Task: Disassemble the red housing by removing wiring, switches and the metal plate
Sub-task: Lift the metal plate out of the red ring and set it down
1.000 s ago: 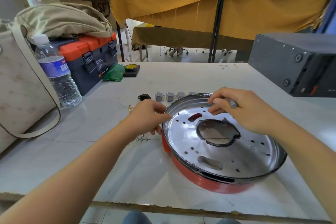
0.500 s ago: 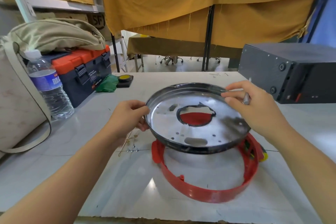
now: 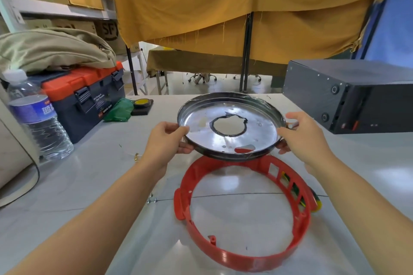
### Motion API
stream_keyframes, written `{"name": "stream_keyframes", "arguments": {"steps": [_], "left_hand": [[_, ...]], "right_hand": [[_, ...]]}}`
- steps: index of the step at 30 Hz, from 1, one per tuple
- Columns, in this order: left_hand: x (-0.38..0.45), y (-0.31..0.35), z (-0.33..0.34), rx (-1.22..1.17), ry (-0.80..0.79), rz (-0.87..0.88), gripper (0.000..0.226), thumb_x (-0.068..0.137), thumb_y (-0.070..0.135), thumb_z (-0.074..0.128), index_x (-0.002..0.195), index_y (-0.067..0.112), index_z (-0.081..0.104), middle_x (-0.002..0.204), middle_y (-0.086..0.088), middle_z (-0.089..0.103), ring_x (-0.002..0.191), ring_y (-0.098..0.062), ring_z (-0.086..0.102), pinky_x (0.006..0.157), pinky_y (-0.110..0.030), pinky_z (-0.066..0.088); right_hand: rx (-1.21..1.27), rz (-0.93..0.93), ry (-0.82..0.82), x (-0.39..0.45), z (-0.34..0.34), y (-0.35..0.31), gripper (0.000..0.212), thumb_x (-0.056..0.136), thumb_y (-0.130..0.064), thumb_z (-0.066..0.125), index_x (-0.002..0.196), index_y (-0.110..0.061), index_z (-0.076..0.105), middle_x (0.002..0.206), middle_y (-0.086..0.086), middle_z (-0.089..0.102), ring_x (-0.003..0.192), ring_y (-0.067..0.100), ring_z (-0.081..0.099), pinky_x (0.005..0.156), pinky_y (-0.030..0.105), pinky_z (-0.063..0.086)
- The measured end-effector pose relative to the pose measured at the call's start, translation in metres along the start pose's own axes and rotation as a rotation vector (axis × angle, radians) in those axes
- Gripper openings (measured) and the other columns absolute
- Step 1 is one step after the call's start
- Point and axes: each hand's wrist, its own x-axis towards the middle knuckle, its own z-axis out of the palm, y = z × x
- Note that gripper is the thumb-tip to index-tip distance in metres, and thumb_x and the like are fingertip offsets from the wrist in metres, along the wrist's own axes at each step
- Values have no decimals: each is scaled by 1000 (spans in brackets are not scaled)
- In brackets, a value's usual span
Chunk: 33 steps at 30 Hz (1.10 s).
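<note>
White table (image 3: 93, 185) under red housing (image 3: 245, 259), both hands (image 3: 165, 143) clamped on raised metal plate (image 3: 257, 131)

Two bare forearms and hands, no sleeves in sight

The left hand (image 3: 166, 140) and right hand (image 3: 300, 138) wear no gloves, rings, watch or bands; both forearms are uncovered from wrist to the near edge of the view, and the nails that show are short and unpainted, with no markings on either arm.

A single head-worn, wide-angle view is given, aimed forward and down over the white table (image 3: 93, 176) from close above; both forearms are seen entering from the bottom edge.
</note>
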Motion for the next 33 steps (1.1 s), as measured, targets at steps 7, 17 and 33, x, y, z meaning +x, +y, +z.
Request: {"name": "stream_keyframes", "arguments": {"steps": [7, 17, 33], "left_hand": [[7, -5, 3, -157, -111, -56, 27, 96, 20, 52, 121, 10, 56, 96, -3, 71, 83, -20, 72, 68, -25, 56], [1, -18, 3, 211, -287, 20, 23, 88, 17, 63, 108, 28, 66, 106, 11, 68, 98, -1, 63, 77, -9, 48], [9, -39, 14, 188, -432, -35, 25, 89, 4, 58, 100, 19, 74, 96, 9, 74, 92, -5, 67, 85, -16, 50]], "right_hand": [[63, 27, 76, 27, 1, 0, 37, 90, -2, 54, 125, -12, 48, 92, 10, 59, 39, 15, 61, 50, 28, 53], [178, 94, 127, 81, 45, 4, 31, 90, 0, 50, 119, -11, 47, 96, 13, 58, 45, 19, 62, 59, 34, 58], [137, 262, 51, 133, 89, 36, 14, 93, -1, 51, 102, -11, 49, 113, 17, 56, 54, 22, 65, 48, 26, 56]]}}
